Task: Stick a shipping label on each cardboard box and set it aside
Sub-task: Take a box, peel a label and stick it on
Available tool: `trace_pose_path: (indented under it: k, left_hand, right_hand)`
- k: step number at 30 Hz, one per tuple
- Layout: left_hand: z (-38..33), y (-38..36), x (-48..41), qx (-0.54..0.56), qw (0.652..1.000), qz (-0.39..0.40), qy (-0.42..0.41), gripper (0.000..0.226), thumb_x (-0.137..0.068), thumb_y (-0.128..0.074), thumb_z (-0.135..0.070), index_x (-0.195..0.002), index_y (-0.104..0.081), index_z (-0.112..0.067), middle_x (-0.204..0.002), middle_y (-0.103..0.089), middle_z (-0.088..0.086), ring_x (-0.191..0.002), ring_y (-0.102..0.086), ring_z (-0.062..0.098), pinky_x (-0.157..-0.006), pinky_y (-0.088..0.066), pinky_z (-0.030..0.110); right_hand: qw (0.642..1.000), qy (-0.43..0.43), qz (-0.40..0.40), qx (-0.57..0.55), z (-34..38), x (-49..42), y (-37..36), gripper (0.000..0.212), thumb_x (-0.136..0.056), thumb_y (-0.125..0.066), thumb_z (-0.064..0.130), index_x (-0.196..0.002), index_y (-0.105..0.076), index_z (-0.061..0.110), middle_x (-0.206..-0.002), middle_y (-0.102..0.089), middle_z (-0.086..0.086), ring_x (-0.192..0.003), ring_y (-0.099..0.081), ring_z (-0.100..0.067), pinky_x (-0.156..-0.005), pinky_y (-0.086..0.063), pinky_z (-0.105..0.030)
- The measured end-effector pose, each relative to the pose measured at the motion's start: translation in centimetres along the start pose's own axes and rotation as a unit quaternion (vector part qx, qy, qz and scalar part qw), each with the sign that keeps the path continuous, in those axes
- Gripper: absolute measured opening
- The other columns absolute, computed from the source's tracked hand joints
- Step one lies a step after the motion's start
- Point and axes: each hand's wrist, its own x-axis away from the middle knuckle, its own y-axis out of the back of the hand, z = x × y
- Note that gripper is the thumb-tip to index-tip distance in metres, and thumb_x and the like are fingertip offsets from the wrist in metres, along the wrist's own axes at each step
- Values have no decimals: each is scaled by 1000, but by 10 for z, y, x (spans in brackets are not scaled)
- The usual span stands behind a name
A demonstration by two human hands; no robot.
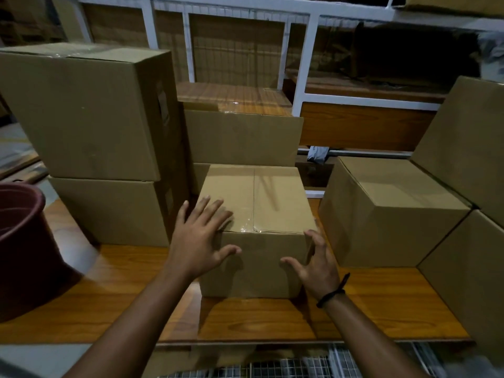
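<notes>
A small taped cardboard box [261,203] stands in the middle of the wooden table [122,296], its top seam running away from me. My left hand [199,241] lies spread over the box's near left corner, fingers straight on the top, thumb on the front face. My right hand [316,263] is at the near right corner with fingers spread, thumb against the front face. No shipping label shows on the box or in either hand.
Two big boxes [90,113] are stacked at the left, another box [242,137] stands behind, and several boxes [387,214] crowd the right. A dark red bucket [24,241] sits at the far left. White shelving [302,77] rises behind; wire mesh lies below the table's front edge.
</notes>
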Motion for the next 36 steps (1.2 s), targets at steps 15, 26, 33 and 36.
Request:
trace_pose_path:
  k: [15, 26, 33, 36]
  left_hand:
    - [33, 9, 22, 122, 985, -23, 118, 71, -82, -47, -65, -130, -59, -15, -137, -57, 5, -127, -53, 25, -99, -48, 49]
    - [24, 35, -12, 101, 993, 31, 48, 86, -75, -48, -77, -149, -24, -40, -158, -25, -3, -144, -24, 24, -114, -26, 54]
    - [-11, 56, -55, 82, 996, 39, -2, 88, -88, -64, -43, -151, -3, -48, -158, -28, 1, -136, -39, 29, -105, -42, 52]
    - [-2, 52, -45, 161, 986, -9, 35, 88, -83, -73, -34, -151, -19, -43, -150, -43, 5, -128, -49, 29, -101, -46, 49]
  right_hand:
    - [985, -131, 80, -84, 15, -25, 7, 101, -61, -74, 62, -142, -14, 54, -157, -19, 3, -140, -28, -20, -103, -36, -37]
    - [923, -288, 153, -205, -22, 13, -20, 85, -66, -81, 49, -134, -31, 56, -148, -42, 4, -133, -43, -19, -106, -43, -47]
    - [953, -250, 102, -138, -13, -10, 3, 74, -68, -70, 56, -135, -40, 48, -134, -52, 6, -115, -54, -16, -98, -50, -40]
    - [979, -186, 45, -74, -7, -29, 27, 71, -71, -71, 48, -136, -51, 27, -138, -51, 0, -124, -44, -10, -103, -46, -41]
